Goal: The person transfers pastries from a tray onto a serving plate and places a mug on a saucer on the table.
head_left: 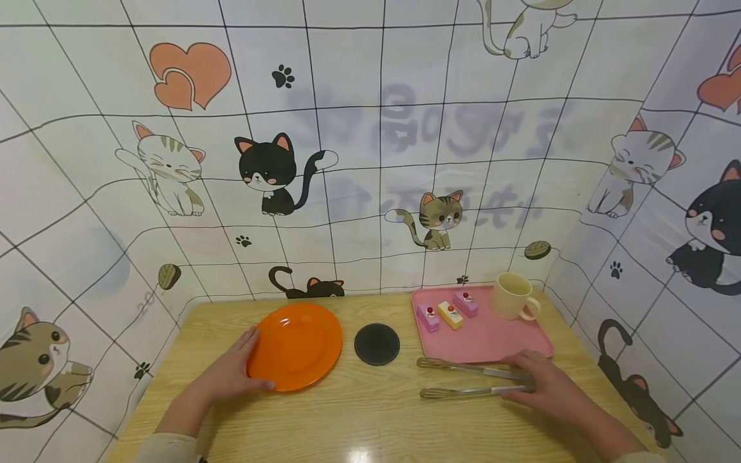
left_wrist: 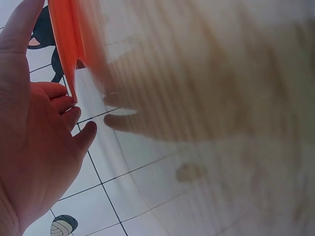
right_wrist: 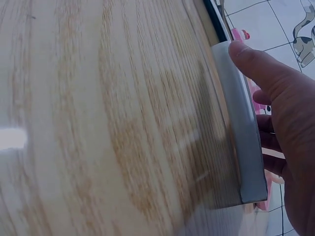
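An orange plate (head_left: 298, 347) lies on the left of the wooden table. At its left edge my left hand (head_left: 231, 370) touches the rim, thumb along the near side and relaxed fingers at the outer side. In the left wrist view the plate (left_wrist: 69, 42) shows edge-on beside the fingers. My right hand (head_left: 544, 386) holds metal tongs (head_left: 463, 391) at their joined end. Their two arms stand apart, tips pointing left. In the right wrist view the thumb is on the near arm of the tongs (right_wrist: 238, 123), with the other fingers behind it.
A pink tray (head_left: 480, 341) at the right bears a yellow mug (head_left: 511, 297) and three small toy cakes (head_left: 450, 315), pink and yellow. Between plate and tray lies a round black coaster (head_left: 377, 344). Cat-patterned sheeting (head_left: 359, 257) encloses the table's back and sides.
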Available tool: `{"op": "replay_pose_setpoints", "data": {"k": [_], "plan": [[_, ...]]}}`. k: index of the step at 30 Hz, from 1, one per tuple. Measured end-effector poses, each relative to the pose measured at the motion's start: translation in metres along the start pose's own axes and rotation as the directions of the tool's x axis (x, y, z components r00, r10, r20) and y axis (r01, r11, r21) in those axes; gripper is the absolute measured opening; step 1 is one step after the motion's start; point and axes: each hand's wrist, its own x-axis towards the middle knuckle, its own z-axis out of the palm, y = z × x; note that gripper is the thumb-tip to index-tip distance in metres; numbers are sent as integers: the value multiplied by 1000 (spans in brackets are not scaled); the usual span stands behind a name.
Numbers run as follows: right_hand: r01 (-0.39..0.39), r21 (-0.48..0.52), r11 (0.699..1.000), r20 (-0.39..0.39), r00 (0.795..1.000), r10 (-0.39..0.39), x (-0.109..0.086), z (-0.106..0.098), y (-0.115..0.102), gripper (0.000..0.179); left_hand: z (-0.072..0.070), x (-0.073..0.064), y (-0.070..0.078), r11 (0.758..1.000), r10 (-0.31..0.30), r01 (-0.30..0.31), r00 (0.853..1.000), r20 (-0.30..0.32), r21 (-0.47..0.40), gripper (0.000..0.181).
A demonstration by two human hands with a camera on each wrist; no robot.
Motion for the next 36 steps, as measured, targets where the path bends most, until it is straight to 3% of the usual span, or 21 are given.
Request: {"op": "replay_pose_setpoints", "data": {"k": [5, 20, 36], "plan": [[-42, 2, 999, 28, 999, 42, -1, 1, 4, 54, 1, 0, 0, 1000, -6, 6, 1000, 16, -12, 138], [-46, 17, 999, 54, 998, 45, -2, 10, 3, 53, 3, -1, 3, 998, -47, 49, 998, 51, -47, 141], [20, 66, 998, 6, 1000, -21, -1, 18, 11, 44, 3, 0, 2, 997, -47, 50, 997, 58, -50, 143]]}}
